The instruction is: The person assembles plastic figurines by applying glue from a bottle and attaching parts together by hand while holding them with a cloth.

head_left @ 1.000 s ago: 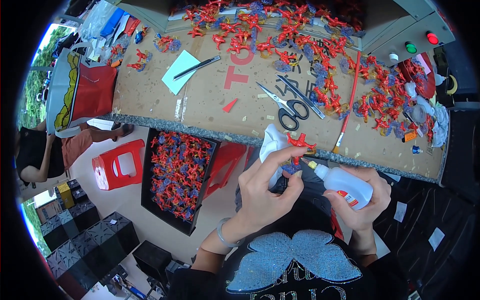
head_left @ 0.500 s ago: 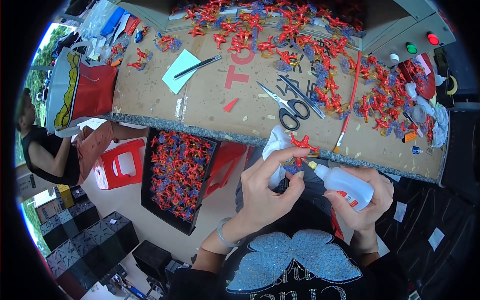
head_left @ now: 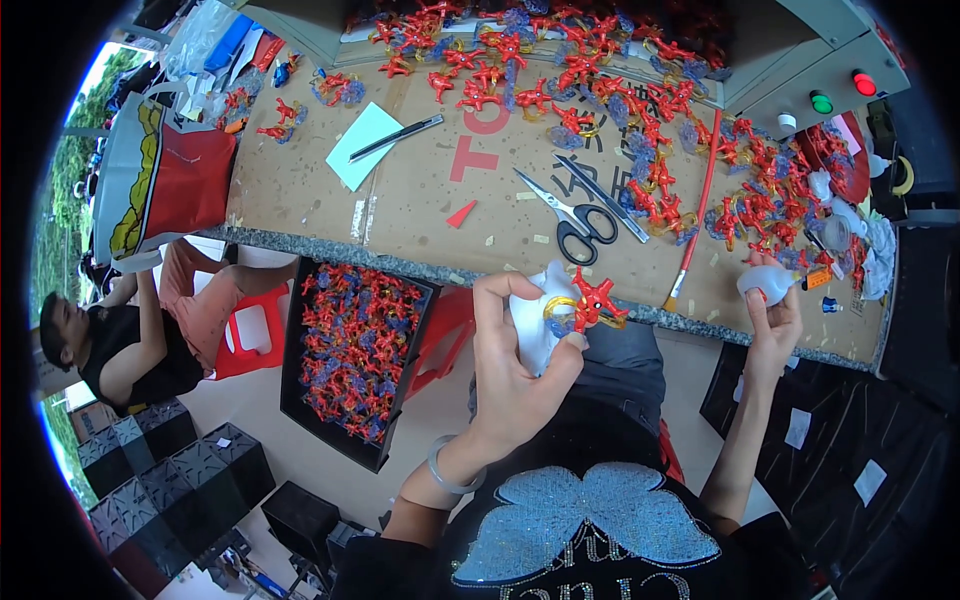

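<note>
Between the thumb and fingers of my left hand (head_left: 520,385) is a small red plastic toy figure (head_left: 597,298) with clear yellow and blue parts. A white cloth (head_left: 532,325) is bunched in the same hand, behind the figure, at the table's front edge. My right hand (head_left: 768,335) grips a translucent white squeeze bottle (head_left: 762,282) over the right side of the table, its narrow tip pointing right, close to an orange block (head_left: 817,279). More toy figures (head_left: 745,205) lie heaped just beyond that hand.
Scissors (head_left: 580,225), a cutter knife (head_left: 605,200) and a red-handled brush (head_left: 697,220) lie on the cardboard-covered table (head_left: 420,215). A black crate (head_left: 384,452) full of figures stands below left. A metal box (head_left: 835,85) with lights rises at the back right. Another person (head_left: 140,345) sits at left.
My right hand has carried the bottle away from the figure, right and up over the table. My left hand has shifted slightly left, and the figure has turned. The other person has leaned.
</note>
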`<action>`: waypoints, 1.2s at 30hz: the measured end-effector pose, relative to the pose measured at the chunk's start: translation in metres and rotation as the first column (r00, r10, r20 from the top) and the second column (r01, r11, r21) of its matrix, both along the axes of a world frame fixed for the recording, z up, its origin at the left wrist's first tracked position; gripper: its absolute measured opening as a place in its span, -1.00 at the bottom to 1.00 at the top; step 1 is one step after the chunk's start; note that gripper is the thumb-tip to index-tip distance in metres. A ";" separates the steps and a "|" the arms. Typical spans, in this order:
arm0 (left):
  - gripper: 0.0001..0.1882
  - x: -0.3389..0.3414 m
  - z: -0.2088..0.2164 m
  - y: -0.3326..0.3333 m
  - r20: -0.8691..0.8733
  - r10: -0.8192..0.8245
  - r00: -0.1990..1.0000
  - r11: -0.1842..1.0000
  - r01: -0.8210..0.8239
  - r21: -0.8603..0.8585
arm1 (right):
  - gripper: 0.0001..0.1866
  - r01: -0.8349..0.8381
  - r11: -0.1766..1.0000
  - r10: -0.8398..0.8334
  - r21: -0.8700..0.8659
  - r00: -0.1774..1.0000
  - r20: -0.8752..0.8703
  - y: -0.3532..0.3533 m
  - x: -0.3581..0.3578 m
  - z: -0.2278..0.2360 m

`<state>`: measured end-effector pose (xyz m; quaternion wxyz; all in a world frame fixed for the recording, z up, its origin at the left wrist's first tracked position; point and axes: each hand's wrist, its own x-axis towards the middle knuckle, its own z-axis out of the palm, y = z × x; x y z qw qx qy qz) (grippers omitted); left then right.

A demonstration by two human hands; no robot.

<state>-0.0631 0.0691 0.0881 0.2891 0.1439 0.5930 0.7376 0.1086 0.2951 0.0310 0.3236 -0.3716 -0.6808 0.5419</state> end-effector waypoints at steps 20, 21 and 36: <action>-0.59 -0.014 0.015 0.005 -0.393 -0.363 0.845 0.918 0.251 -0.307 | -0.71 -0.391 0.892 0.349 -0.225 0.914 -0.206 -0.079 -0.052 0.053; -0.59 -0.016 0.015 0.005 -0.398 -0.358 0.845 0.920 0.247 -0.304 | -0.73 -0.491 0.832 0.450 -0.259 0.869 -0.206 -0.079 -0.055 0.053; -0.60 -0.022 -0.005 -0.004 -0.593 -0.016 0.805 0.959 -0.156 -0.237 | -0.79 -0.190 0.974 0.166 -0.125 0.970 -0.177 -0.110 -0.076 0.041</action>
